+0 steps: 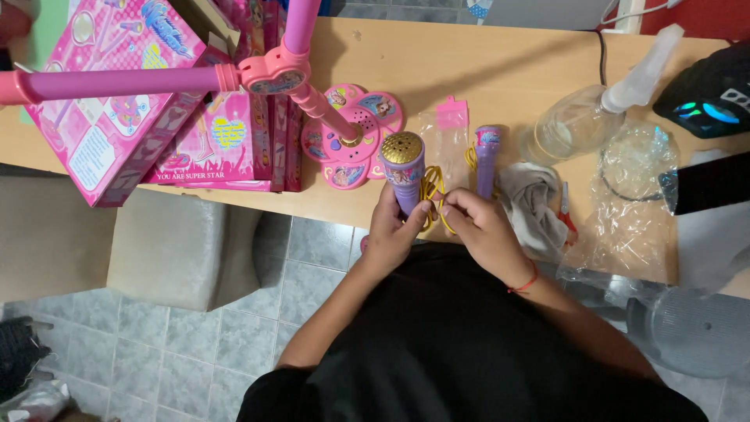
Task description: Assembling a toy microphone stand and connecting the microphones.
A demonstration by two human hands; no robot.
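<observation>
The person's left hand (388, 227) is wrapped around the lower body of a purple toy microphone (403, 168) with a gold mesh head, fingers closed on its handle so that it stands upright at the near edge of the wooden table (500, 70). The right hand (480, 227) sits just beside it, its fingertips pinched on a yellow cord (432, 190) that loops out from the microphone's base between the two hands. A red string bracelet (525, 283) circles the right wrist. Just beyond the right hand a second purple microphone (487, 156) lies flat on the table, beside a clear plastic bag with a pink header (449, 129). To the left of the held microphone stands a pink flower-shaped stand base (351, 133), from which a pink pole (320, 105) rises at a slant to a heart-shaped joint (273, 74), where a horizontal pink bar (117, 82) runs off to the left. Pink toy boxes (117, 117) are stacked on the table's left end. To the right of the hands lie a crumpled grey cloth (531, 203), small red-handled scissors (566, 215), crinkled clear plastic wrap (625, 203) and a clear spray bottle (594, 117) lying on its side. A black device with glowing lights (707, 98) sits at the far right. Below the table edge are grey floor tiles (195, 352) and a beige stool (180, 250).
</observation>
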